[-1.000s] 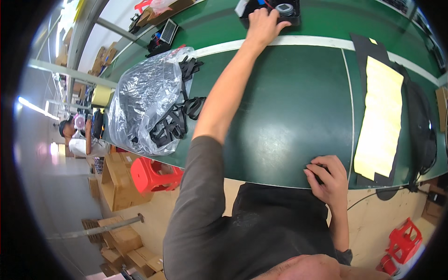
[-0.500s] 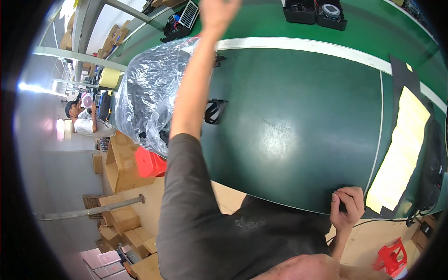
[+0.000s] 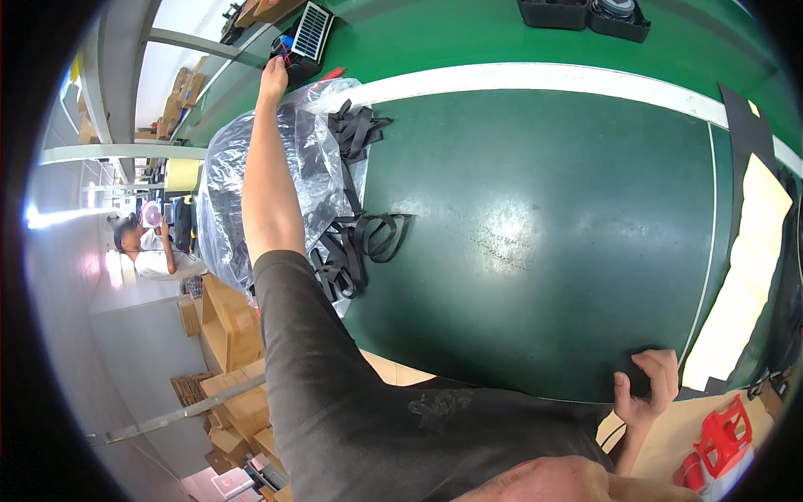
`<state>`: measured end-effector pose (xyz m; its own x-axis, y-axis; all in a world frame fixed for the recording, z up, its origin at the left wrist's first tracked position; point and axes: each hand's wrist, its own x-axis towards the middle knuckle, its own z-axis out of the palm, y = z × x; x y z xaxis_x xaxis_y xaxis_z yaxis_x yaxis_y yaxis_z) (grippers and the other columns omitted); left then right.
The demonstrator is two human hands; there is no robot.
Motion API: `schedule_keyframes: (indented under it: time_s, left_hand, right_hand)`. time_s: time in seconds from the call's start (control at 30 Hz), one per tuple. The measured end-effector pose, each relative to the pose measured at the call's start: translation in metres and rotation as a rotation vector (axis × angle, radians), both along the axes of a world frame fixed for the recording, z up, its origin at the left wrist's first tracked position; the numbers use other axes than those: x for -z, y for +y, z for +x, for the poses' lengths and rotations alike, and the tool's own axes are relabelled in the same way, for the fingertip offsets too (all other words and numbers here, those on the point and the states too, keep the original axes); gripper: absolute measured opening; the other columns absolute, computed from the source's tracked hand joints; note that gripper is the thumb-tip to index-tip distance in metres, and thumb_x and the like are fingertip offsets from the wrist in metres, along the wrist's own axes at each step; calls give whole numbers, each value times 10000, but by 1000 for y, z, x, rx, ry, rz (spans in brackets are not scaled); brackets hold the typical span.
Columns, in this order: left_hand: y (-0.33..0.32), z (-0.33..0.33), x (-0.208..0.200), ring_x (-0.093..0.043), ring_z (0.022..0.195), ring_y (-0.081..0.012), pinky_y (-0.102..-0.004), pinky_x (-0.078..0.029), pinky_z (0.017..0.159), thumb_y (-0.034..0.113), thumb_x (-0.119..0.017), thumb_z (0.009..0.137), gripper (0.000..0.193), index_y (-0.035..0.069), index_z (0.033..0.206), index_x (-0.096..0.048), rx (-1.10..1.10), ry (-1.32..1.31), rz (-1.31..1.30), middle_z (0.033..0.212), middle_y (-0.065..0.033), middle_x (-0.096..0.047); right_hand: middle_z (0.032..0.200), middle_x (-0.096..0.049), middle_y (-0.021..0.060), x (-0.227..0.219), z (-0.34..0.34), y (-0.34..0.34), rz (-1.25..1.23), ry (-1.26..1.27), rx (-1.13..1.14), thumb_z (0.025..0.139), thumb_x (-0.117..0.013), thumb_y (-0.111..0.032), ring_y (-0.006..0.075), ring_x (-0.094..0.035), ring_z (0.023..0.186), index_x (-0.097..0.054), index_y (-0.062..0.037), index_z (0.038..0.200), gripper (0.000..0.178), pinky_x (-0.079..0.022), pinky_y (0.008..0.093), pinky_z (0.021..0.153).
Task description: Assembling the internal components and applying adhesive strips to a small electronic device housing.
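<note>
My left arm reaches to the far left, where my left hand [image 3: 273, 81] has its fingers closed at the near edge of an open black case [image 3: 305, 70]. A small solar panel [image 3: 312, 32] with a white frame stands at that case, with blue and red parts beside it. My right hand [image 3: 648, 389] rests at the near right edge of the dark green mat [image 3: 535, 309], thumb and fingers apart, holding nothing. Under my left forearm lies a large clear plastic bag [image 3: 227, 180]. Black straps [image 3: 355, 134] spill from it onto the mat, with more looped strap [image 3: 385, 237] nearer me.
A second open black case [image 3: 552, 12] holding a round grey part [image 3: 615, 8] stands at the far side. Yellow sheet [image 3: 744, 276] lies over black material at right. Cardboard boxes [image 3: 230, 322] and a red stool [image 3: 724, 435] are on the floor. A person [image 3: 155, 251] sits far left.
My left hand has swung left and down from the far middle to the black case. The straps beside the bag now show more fully. My right hand's fingers have spread; the view has shifted slightly.
</note>
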<state>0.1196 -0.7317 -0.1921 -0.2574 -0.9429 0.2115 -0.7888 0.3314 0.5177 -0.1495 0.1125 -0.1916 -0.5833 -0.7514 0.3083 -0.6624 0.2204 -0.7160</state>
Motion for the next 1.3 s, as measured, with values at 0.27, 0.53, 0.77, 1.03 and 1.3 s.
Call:
schedule_keyframes:
  time_s: [0.27,0.53,0.77,1.03,1.3]
  left_hand:
    - [99,-136,-64,-611,1317,-297,-449,-646,868,572,-506,1066,702,68,1553,-471,-23,121,488,1506,-195,-558]
    - [57,-187,-80,-676,1268,-363,-509,-605,972,388,-573,1055,516,45,1438,-612,211,143,326,1335,-211,-714]
    - [20,-155,-42,-689,1158,-220,-355,-522,1042,155,-630,921,401,11,1291,-682,745,-150,14,1244,-101,-732]
    - [9,-148,-52,-640,1188,-187,-327,-471,1077,-40,-536,856,502,13,1346,-630,732,-129,269,1309,-78,-708]
    - [33,-157,-36,-680,1144,-201,-326,-508,1027,-27,-723,807,545,63,1323,-574,673,-448,-145,1241,-85,-710]
  right_hand:
    - [878,-691,149,-4,3,-2,43,-3,-6,774,-885,-224,322,-618,754,-701,12,940,343,-484,405,677]
    - [873,-690,147,-4,3,0,9,14,20,775,-875,-191,319,-621,753,-711,6,944,307,-486,393,674]
    - [858,-690,132,-5,0,-6,-17,-1,49,768,-888,-174,300,-621,728,-720,0,903,277,-483,377,654]
    - [858,-693,119,-3,0,-5,-48,-41,49,772,-887,-132,281,-627,722,-730,-8,900,239,-483,363,643]
    - [850,-698,114,-1,-2,-4,-58,-57,52,773,-881,-109,281,-634,720,-732,-14,899,217,-490,362,642]
